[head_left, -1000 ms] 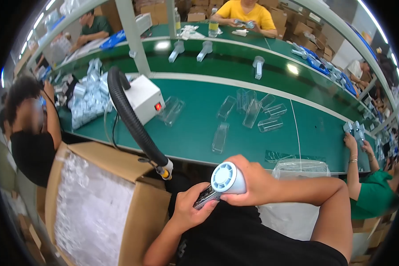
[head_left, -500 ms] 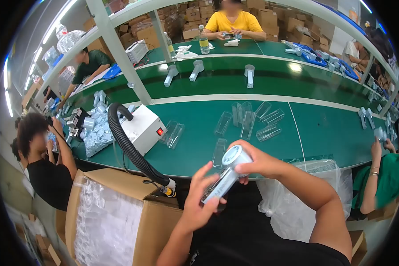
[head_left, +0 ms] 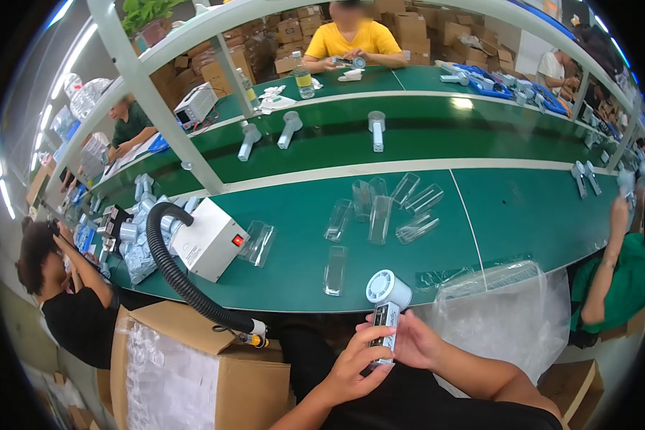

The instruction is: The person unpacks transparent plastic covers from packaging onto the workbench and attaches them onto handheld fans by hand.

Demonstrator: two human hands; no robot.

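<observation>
A light-blue handheld fan (head_left: 388, 288) with a round slotted head is held up at the front edge of the bench, head uppermost. Its handle shows a dark, open-looking section with small parts inside. My left hand (head_left: 357, 364) is closed around the lower handle, fingers across its front. From the right, my right hand (head_left: 417, 342) is curled against the handle; some of its fingers are hidden behind it. Beyond the fan, a clear plastic case (head_left: 335, 271) lies on the green bench, with several more clear cases (head_left: 380, 218) grouped farther back.
A white box (head_left: 211, 240) with a red switch and black hose (head_left: 166, 265) stands left. Below is a carton (head_left: 254, 390) of clear plastic pieces. A plastic bag (head_left: 491, 322) hangs at the right edge. Three fans (head_left: 377, 132) lie on the middle strip. Co-workers sit around.
The fan has turned more upright and moved lower in view. My right hand has shifted from its head to the handle, while my left fingers have closed over the handle's front. The view has shifted.
</observation>
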